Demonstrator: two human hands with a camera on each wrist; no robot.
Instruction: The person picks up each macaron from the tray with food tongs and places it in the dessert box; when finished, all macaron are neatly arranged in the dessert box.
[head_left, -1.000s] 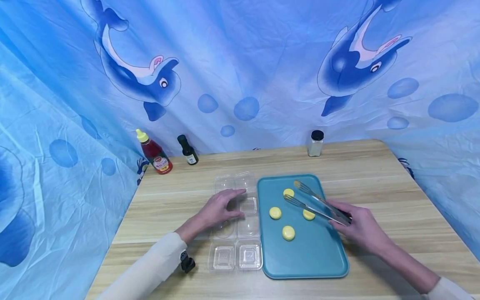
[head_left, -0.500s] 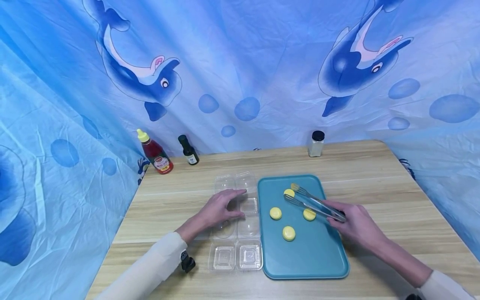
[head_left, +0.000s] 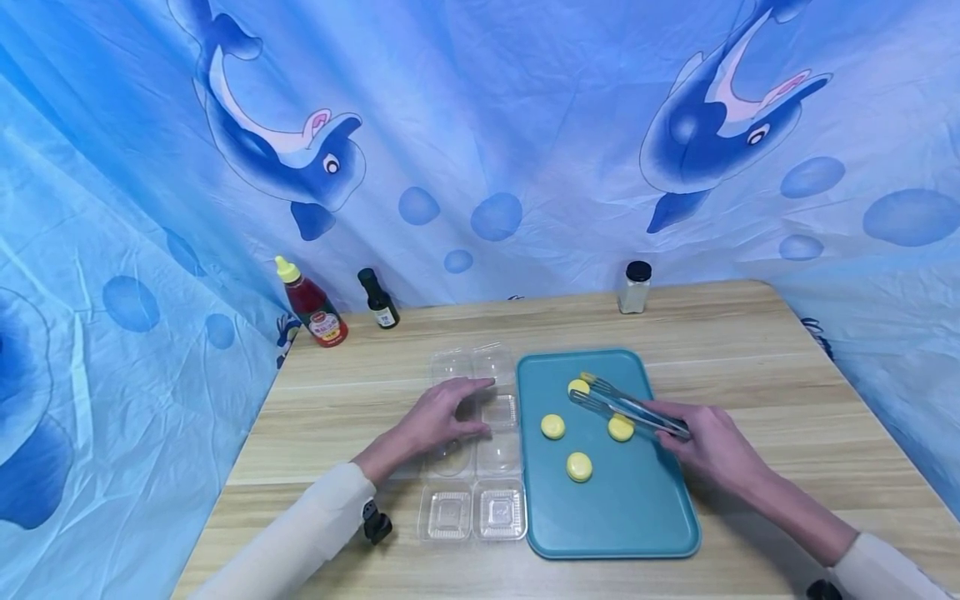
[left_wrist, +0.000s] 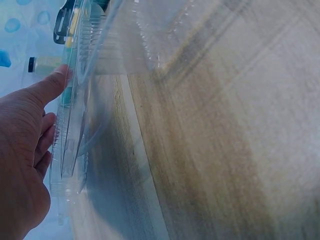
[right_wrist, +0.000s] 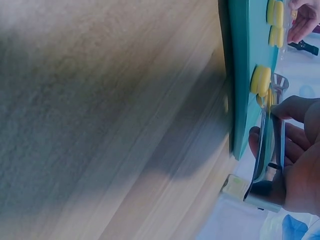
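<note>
My right hand (head_left: 711, 439) grips a pair of metal tongs (head_left: 647, 414) above the teal tray (head_left: 611, 529). The tong ends lie on either side of the farthest yellow macaron (head_left: 579, 387); whether they touch it I cannot tell. Several macarons lie on the tray, among them one under the tongs' arms (head_left: 621, 428) and a near one (head_left: 579, 467). My left hand (head_left: 442, 417) rests on the clear plastic clamshell containers (head_left: 500, 510) left of the tray, thumb and index finger spread apart. In the left wrist view, the thumb lies against the container's edge (left_wrist: 70, 145).
At the back left stand a red sauce bottle (head_left: 318, 310) with a yellow cap and a small dark bottle (head_left: 379, 302). A black-lidded jar (head_left: 635, 288) stands at the back right. A blue dolphin curtain (head_left: 487, 125) hangs behind the wooden table (head_left: 300, 454).
The right hand has squeezed the tongs, so their arms are closer together and their ends nearer the farthest macaron. The left hand keeps its place on the containers.
</note>
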